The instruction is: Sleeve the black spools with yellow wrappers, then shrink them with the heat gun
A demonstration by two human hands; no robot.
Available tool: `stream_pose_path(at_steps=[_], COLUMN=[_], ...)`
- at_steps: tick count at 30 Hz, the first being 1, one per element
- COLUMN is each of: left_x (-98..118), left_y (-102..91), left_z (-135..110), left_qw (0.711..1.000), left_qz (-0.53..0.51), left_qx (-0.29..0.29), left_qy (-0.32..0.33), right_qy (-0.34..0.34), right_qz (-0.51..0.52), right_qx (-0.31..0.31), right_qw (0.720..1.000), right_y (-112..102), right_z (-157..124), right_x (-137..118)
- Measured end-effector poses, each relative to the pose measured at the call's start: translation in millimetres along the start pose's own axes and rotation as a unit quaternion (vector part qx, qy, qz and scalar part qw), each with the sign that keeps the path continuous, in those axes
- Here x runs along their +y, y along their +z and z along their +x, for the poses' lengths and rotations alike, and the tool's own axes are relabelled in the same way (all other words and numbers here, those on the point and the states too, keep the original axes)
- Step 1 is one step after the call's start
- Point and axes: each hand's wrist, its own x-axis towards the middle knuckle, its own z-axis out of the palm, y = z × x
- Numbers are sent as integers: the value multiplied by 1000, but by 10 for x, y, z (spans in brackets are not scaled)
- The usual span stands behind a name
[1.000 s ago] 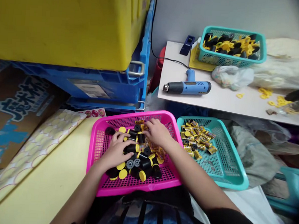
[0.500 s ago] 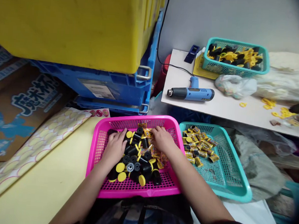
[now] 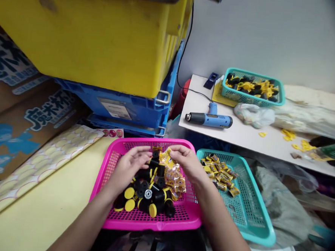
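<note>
Head view: a yellow wrapper (image 3: 169,160) is pinched by the right hand (image 3: 188,164), the left hand (image 3: 128,165) is held finger-spread, and bare mesh (image 3: 182,213) is bounded by the pink basket rim (image 3: 138,226).

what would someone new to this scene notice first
Probably the bright pink basket at lower centre, heaped with black tubes, the right hand pinching a yellow wrapper over it. At upper left, a big yellow crate looms. A blue heat gun lies on the white table at right.
</note>
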Motion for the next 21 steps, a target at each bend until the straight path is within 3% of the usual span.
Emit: stream_pose_path(at_steps=[3,6,9,11,12,15,17,19,21], left_x=[-27,-75,-84,-86,-94,-154,-214,-281,-356], left_y=[265,298,139,6,-51,-150,-148,-103,-47], left_z=[26,43,4,-43,-65,-92,-59,9,89], left_qw=[999,984,903,845,831,832,847,867,890], left_qz=[-33,50,187,251,268,295,299,299,317], left_qx=[-16,32,53,59,58,72,103,127,111], left_qy=[33,171,384,468,483,464,428,378,309], right_qy=[-51,-193,-290,-260,-227,-139,-97,-44,-3], right_qz=[-32,-150,-203,-178,-171,-240,-379,-553,-663], right_qx=[9,6,-9,-6,-4,34,64,42,-4], right_qw=[998,970,935,949,959,960,918,831,749], right_y=[119,170,157,134,120,66,37,40,76], right_z=[-101,-229,-334,-347,-329,-179,-29,116,221], right_x=[-69,-98,-87,-69,-63,-68,-70,-38,39])
